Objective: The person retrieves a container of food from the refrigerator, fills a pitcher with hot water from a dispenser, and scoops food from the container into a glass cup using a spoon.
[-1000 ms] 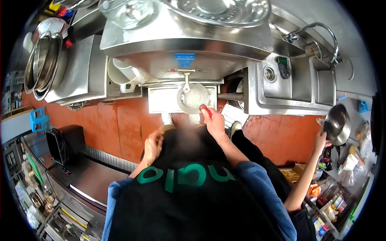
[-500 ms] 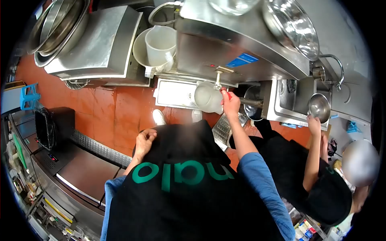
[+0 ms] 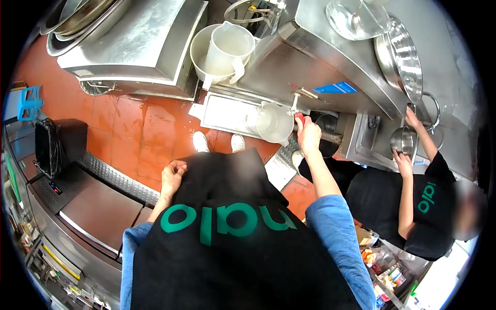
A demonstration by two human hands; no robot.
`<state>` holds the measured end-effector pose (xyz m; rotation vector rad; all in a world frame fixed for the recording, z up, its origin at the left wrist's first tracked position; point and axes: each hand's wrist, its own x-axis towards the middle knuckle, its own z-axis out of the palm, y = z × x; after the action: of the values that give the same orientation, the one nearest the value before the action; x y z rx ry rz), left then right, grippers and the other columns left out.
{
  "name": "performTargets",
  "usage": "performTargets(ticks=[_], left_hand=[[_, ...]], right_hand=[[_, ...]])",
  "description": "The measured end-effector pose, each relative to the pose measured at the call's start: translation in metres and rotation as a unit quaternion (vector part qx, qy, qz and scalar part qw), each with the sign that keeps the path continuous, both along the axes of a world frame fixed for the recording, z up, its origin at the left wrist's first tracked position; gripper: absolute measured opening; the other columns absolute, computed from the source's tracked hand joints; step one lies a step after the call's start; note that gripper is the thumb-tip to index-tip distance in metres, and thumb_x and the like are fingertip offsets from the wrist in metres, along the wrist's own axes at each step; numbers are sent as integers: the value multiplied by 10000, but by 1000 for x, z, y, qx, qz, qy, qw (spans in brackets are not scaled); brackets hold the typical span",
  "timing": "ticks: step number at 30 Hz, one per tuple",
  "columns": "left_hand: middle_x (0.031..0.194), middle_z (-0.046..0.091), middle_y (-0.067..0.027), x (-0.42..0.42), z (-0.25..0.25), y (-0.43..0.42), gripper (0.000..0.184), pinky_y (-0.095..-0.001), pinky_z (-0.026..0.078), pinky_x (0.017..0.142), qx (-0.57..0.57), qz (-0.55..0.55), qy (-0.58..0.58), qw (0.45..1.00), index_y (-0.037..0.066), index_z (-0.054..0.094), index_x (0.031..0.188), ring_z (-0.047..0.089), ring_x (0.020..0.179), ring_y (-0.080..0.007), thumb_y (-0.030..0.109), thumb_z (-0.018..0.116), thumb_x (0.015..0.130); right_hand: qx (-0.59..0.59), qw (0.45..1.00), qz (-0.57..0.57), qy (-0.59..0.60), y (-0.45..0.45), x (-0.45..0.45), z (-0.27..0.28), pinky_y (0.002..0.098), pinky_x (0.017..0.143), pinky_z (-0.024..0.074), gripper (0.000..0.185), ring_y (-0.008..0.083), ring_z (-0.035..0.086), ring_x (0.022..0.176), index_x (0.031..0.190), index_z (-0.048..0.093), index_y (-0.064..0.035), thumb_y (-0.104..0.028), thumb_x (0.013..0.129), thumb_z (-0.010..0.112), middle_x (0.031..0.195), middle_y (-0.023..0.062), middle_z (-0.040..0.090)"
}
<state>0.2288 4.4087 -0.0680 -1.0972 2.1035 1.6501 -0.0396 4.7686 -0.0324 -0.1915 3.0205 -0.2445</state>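
My right hand (image 3: 310,137) is closed round the red tap handle (image 3: 299,119) on the front of a steel machine. Right beside it, below the tap (image 3: 295,102), a translucent white plastic pitcher (image 3: 275,124) stands on a white drip tray (image 3: 223,111). What is inside the pitcher is hard to make out. My left hand (image 3: 172,179) hangs at the left edge of my black apron (image 3: 217,268). Its fingers are loosely curled in, and nothing shows in them.
Another white pitcher (image 3: 232,41) sits in a pale bucket (image 3: 199,51) behind the tray. At the right, a co-worker (image 3: 398,201) holds a steel bowl (image 3: 402,140) at a sink (image 3: 365,135). A black bin (image 3: 71,142) stands left on the red tiled floor (image 3: 121,134).
The view has shifted, so the pitcher and tap appear further right. My right hand stays on the red handle. The co-worker has brought a second hand toward the tap above the sink.
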Motion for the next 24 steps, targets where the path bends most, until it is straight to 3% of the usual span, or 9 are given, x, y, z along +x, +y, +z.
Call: performTargets(ticks=[6, 11, 17, 22, 23, 24], left_hand=[[774, 684, -104, 0, -11, 21, 201, -301, 499, 716, 14, -11, -15, 1000, -15, 663, 963, 640, 742, -164, 138, 636, 835], [787, 686, -122, -14, -7, 25, 217, -333, 501, 735, -19, -32, -30, 999, 7, 671, 963, 654, 757, -209, 174, 644, 827], [815, 689, -143, -27, -4, 27, 246, -360, 496, 760, -44, -76, -58, 994, 21, 675, 968, 660, 790, -240, 221, 640, 829], [847, 690, -150, -26, -6, 28, 263, -366, 490, 775, -31, -59, -53, 996, 25, 676, 973, 658, 826, -260, 240, 642, 826], [859, 690, -152, -24, -9, 27, 264, -365, 490, 777, -26, -59, -53, 997, 25, 676, 976, 658, 835, -261, 240, 642, 826], [871, 691, -154, -23, -12, 27, 265, -364, 489, 779, -21, -58, -52, 997, 25, 676, 978, 658, 845, -261, 239, 643, 825]], right_hand=[[65, 992, 105, 0, 4, -8, 2, 462, 577, 509, 295, 376, 635, 610, 841, 544, -11, -298, 879, 601, 625, 187, 621], [56, 989, 131, -39, 1, -16, 17, 462, 618, 512, 308, 383, 641, 684, 834, 568, 14, -289, 875, 605, 676, 222, 623], [-7, 984, -21, -178, -9, -36, 28, 456, 797, 486, 352, 410, 614, 906, 879, 684, 0, -347, 859, 625, 903, 242, 643], [19, 981, -31, -192, -10, -41, 27, 446, 808, 487, 378, 397, 620, 923, 903, 686, 3, -367, 852, 627, 903, 242, 648], [6, 985, -12, -174, -6, -43, 22, 459, 747, 481, 411, 388, 623, 827, 792, 669, 8, -397, 845, 627, 815, 241, 639], [27, 986, 8, -162, -4, -42, 19, 461, 748, 483, 408, 389, 623, 828, 800, 667, 8, -395, 849, 622, 816, 239, 639]])
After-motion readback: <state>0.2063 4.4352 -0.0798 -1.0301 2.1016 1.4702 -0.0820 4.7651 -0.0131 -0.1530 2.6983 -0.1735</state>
